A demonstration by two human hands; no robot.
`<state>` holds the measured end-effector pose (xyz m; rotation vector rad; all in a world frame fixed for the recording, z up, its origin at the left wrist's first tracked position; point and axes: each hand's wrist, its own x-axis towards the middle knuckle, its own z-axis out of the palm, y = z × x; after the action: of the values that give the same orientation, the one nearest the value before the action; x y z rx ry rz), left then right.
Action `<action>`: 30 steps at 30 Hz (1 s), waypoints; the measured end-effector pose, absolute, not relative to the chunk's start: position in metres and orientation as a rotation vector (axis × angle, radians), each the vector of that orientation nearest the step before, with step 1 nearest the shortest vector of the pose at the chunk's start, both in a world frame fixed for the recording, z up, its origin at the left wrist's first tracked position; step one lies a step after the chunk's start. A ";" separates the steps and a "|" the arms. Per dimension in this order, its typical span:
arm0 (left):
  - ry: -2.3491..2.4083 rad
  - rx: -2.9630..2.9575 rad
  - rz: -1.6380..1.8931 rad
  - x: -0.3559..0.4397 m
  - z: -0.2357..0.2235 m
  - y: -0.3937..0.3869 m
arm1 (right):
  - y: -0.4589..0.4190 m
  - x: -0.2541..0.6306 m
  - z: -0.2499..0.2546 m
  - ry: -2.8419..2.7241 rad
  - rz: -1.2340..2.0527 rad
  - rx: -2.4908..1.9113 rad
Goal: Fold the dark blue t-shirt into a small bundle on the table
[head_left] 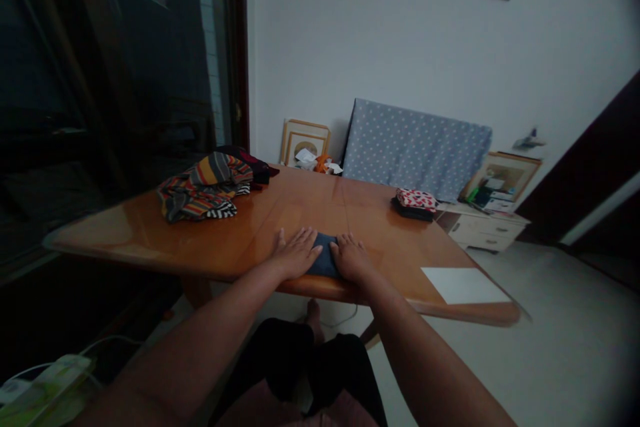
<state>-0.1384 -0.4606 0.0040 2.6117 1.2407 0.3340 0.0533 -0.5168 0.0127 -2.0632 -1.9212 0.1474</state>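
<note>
A dark blue folded cloth (324,257) lies at the near edge of the wooden table (300,203). My left hand (296,253) rests flat on its left side, fingers stretched out and the thumb apart. On the cloth's right side lies my right hand (350,256), palm down, its thumb pointing inward and its fingers partly hidden behind the back of the hand. Between the two hands the middle of the cloth shows. Its parts under the palms are hidden.
A crumpled heap of striped clothes (207,187) lies at the table's left. Toward the back right sits a small folded stack (415,203), red-and-white patterned over black. A white sheet (464,285) lies near the right corner. Beyond stands something draped in grey dotted cloth (415,147), beside a low drawer cabinet (483,230).
</note>
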 end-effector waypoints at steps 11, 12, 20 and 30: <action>1.287 2.606 0.355 -0.137 0.006 -0.458 | -0.562 0.127 0.010 -1.198 0.167 -1.693; 1.296 2.611 0.366 -0.137 0.006 -0.456 | -0.569 0.133 0.005 -1.165 0.158 -1.687; 1.240 2.757 0.530 -0.113 0.042 -0.460 | -0.580 0.141 -0.020 -1.120 0.139 -1.644; 1.243 2.830 0.331 -0.089 0.010 -0.478 | -0.585 0.137 -0.009 -1.190 0.132 -1.752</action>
<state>-0.0892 -0.4778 0.0098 2.8297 1.2427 0.3306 0.1369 -0.5848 -0.0094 -1.7520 -1.1899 0.1320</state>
